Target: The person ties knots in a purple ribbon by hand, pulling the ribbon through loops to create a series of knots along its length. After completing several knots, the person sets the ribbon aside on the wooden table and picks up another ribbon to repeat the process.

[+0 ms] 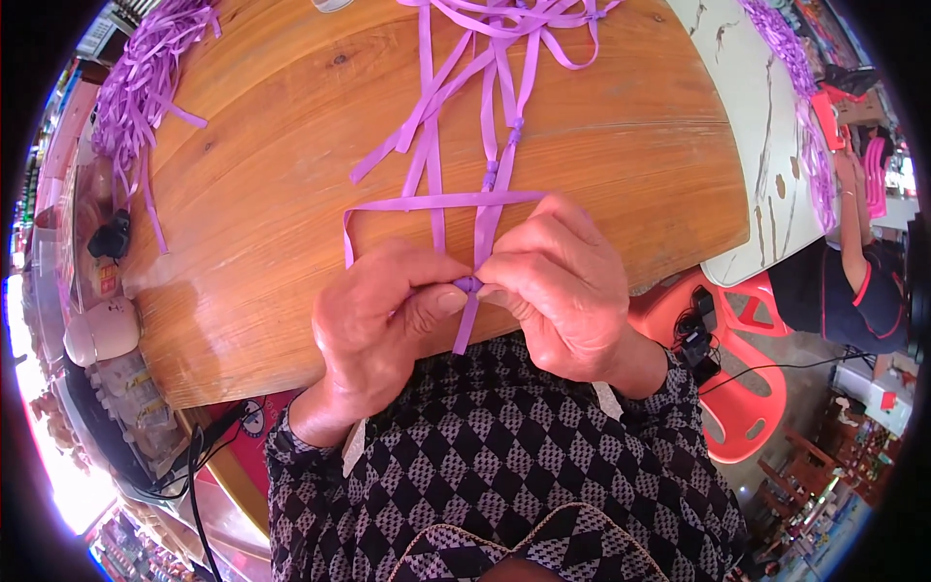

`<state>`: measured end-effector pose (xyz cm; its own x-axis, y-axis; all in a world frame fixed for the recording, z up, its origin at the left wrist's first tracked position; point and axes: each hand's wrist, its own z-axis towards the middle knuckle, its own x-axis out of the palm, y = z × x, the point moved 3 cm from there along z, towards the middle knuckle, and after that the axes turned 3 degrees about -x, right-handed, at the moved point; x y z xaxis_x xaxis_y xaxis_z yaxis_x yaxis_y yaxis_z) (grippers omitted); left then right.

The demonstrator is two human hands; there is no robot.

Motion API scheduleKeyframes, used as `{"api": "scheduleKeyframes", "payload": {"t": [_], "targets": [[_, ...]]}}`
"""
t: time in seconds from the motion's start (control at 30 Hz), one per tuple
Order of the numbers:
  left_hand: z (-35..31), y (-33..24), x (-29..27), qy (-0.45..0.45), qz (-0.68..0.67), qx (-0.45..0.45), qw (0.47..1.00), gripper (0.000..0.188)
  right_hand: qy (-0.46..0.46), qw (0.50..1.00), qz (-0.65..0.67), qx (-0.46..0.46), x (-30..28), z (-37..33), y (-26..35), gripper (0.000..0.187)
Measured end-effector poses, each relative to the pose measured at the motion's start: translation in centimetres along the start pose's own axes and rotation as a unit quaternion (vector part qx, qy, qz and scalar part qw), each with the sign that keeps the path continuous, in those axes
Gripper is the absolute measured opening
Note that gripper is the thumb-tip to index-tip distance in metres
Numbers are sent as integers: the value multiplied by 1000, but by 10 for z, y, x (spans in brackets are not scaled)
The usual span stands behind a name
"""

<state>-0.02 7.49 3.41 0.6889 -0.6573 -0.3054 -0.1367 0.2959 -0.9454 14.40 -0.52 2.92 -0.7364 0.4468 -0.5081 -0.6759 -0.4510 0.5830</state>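
Note:
Between my two hands, at the near edge of the wooden table, is a small knot [468,284] in a purple ribbon [487,223]. My left hand [380,315] pinches the ribbon at the knot's left side with thumb and forefinger. On the other side, my right hand [560,291] pinches it in the same way. A short ribbon tail [465,328] hangs below the knot. One ribbon strand [417,204] runs crosswise beyond my hands and bends down toward the left one. Farther up, the ribbons carry more small knots [490,176] and spread into a loose tangle.
The wooden table [262,194] bears a heap of purple ribbons [155,78] at far left. More ribbons [790,78] lie on a white marbled table [693,29] at right, near another person's arm [852,213]. An orange-red plastic chair [742,407] with black items stands at right.

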Motion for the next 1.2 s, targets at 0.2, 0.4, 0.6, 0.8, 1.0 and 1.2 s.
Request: {"api": "scheduleKeyframes", "payload": {"t": [0.2,0.4,0.6,0.8,1.0,1.2], "targets": [[-9,-6,3,-69,206,200,956,24,-32,999,38,11,7,1,7,14],[-17,-4,10,-71,233,247,938,32,-40,998,46,-7,9,-6,9,20],[-17,-3,11,-32,237,239,941,35,-17,997,73,2,12,-9,9,22],[-13,3,10,-33,225,190,955,24,-24,995,88,38,20,-11,0,17],[-8,13,-1,-3,-32,-29,999,21,-39,997,64,34,11,-2,0,16],[-8,10,-3,16,-76,-62,995,23,-36,999,25,27,3,-4,0,17]]}}
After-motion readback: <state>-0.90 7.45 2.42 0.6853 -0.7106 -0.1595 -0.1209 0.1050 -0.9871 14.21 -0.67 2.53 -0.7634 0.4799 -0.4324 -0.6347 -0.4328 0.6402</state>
